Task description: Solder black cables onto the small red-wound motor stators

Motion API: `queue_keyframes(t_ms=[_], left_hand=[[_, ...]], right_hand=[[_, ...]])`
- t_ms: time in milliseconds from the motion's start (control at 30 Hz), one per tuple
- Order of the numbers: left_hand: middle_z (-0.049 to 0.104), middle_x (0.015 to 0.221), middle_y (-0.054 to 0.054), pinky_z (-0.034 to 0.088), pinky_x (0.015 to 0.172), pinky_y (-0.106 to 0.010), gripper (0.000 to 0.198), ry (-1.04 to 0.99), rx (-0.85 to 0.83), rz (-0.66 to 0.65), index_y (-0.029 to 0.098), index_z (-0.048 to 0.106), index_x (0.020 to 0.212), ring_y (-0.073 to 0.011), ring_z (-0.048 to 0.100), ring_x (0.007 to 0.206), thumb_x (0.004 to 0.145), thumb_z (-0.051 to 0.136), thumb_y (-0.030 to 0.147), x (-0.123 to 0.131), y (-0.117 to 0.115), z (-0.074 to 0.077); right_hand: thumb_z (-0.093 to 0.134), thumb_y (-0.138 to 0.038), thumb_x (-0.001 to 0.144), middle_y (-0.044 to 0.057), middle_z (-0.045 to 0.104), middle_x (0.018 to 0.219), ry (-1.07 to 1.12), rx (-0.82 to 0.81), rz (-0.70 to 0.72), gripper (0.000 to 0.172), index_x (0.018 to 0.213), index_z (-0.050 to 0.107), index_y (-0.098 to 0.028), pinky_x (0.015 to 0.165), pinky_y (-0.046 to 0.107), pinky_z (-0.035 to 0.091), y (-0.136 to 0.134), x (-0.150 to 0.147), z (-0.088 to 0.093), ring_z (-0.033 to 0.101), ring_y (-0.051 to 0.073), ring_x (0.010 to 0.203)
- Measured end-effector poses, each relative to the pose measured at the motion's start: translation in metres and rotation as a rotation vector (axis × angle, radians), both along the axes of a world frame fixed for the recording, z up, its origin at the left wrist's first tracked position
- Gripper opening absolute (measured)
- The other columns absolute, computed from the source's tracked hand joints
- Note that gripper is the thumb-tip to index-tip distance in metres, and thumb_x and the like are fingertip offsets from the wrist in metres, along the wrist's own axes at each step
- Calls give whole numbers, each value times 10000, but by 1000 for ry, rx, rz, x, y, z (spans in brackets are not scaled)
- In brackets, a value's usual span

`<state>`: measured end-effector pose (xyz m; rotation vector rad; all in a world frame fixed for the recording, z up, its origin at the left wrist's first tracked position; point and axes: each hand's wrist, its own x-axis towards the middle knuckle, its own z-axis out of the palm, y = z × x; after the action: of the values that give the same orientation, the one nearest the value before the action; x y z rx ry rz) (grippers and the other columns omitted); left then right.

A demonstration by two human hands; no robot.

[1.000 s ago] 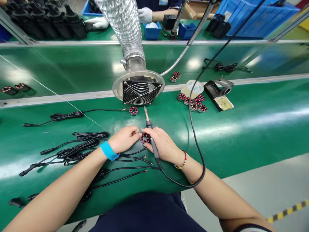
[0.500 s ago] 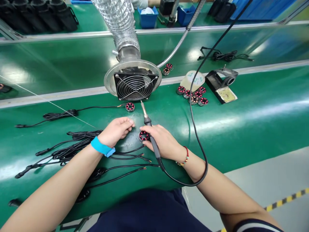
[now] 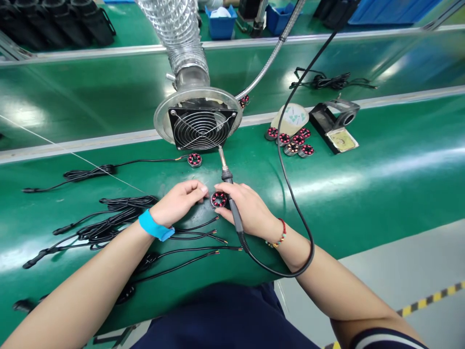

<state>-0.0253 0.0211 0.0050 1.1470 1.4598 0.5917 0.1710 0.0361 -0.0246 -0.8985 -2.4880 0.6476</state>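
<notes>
My right hand (image 3: 250,211) is closed around the dark handle of a soldering iron (image 3: 235,213), its metal tip pointing away from me below the fan. Between the thumb and fingers of the same hand sits a ring-shaped motor stator (image 3: 218,199) with red windings. My left hand (image 3: 183,199) is closed in a pinch just left of that stator. A thin pale solder wire (image 3: 98,166) runs from the upper left towards this hand; its end at the fingertips is hard to see. Below the hands lie black cables (image 3: 196,250) with bare coloured ends.
A round extractor hood with a fan (image 3: 203,128) hangs ahead. Another stator (image 3: 194,160), with a cable (image 3: 145,161) leading to it, lies below the fan. Several stators (image 3: 291,148) sit by a pale container (image 3: 289,119), left of the iron stand (image 3: 336,127). The iron's cord (image 3: 285,169) loops at right.
My right hand has shifted the iron and stator slightly right and away from me. My left hand has moved right, its fingertips now close beside the stator.
</notes>
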Motion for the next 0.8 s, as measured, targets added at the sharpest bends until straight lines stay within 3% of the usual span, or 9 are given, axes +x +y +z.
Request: queue_keyframes(t_ms=[267, 467, 567, 700, 800], left_hand=[[438, 595, 51, 272, 517, -222, 313, 33, 49, 39, 176, 503, 655, -88, 349, 550, 733, 539, 477, 4, -5, 0], [490, 614, 35, 340, 537, -231, 263, 81, 88, -126, 167, 540, 701, -101, 407, 555, 758, 535, 424, 10, -11, -1], [537, 679, 8, 375, 581, -240, 204, 314, 377, -207, 166, 573, 732, -114, 459, 608, 837, 478, 313, 9, -15, -5], [607, 796, -25, 355, 569, -251, 285, 746, 841, -490, 190, 639, 803, -135, 526, 686, 920, 380, 203, 1, -17, -10], [614, 785, -24, 315, 503, -260, 328, 937, 969, -540, 200, 651, 785, -139, 531, 653, 935, 360, 189, -5, -14, -11]], right_hand=[[654, -328, 844, 120, 678, 1065, 84, 49, -75, 475, 1244, 451, -174, 815, 416, 511, 0, 1, -2, 652, 264, 964], [598, -401, 877, 127, 676, 1034, 80, 40, -125, 448, 1231, 463, -163, 792, 433, 522, -1, -1, -2, 653, 269, 916], [642, -371, 850, 139, 669, 1057, 35, 0, -118, 481, 1240, 468, -150, 808, 444, 515, -1, -2, -1, 645, 279, 940], [679, -299, 826, 138, 667, 1086, -50, -18, -79, 500, 1256, 468, -155, 829, 452, 497, 0, -3, 1, 620, 288, 977], [673, -259, 831, 139, 660, 1141, -103, -9, -60, 493, 1271, 471, -172, 833, 462, 489, 0, -3, 2, 593, 285, 974]])
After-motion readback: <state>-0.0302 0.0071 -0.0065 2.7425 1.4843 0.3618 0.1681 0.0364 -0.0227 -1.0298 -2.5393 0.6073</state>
